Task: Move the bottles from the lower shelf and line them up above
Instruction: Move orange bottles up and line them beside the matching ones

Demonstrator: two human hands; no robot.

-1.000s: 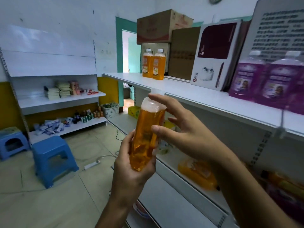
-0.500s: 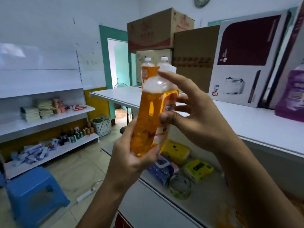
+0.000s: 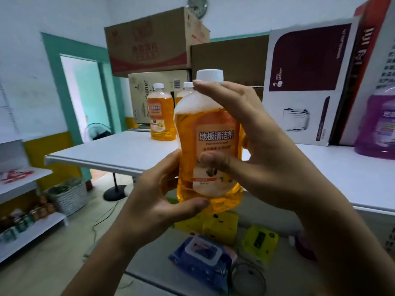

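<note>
An orange bottle (image 3: 211, 124) with a white cap and an orange label is upright in front of me, level with the upper shelf (image 3: 119, 150). My left hand (image 3: 154, 195) grips its lower part from the left, thumb under its base. My right hand (image 3: 263, 159) holds its right side, thumb on the label and fingers around the shoulder. Two matching orange bottles (image 3: 161, 116) stand at the far end of the upper shelf; the second is mostly hidden behind the held one. A purple bottle (image 3: 378, 127) stands on the shelf at the right.
Cardboard boxes (image 3: 154, 39) and a white-and-maroon box (image 3: 303, 82) line the back of the upper shelf. The lower shelf holds yellow packs (image 3: 259, 242), a blue wipes pack (image 3: 203, 261) and a round tin (image 3: 248, 280). Another shelving unit (image 3: 23, 210) stands at the left.
Both hands have raised the orange bottle from below the upper shelf to its level and turned its label toward me. The view has moved closer to the shelf.
</note>
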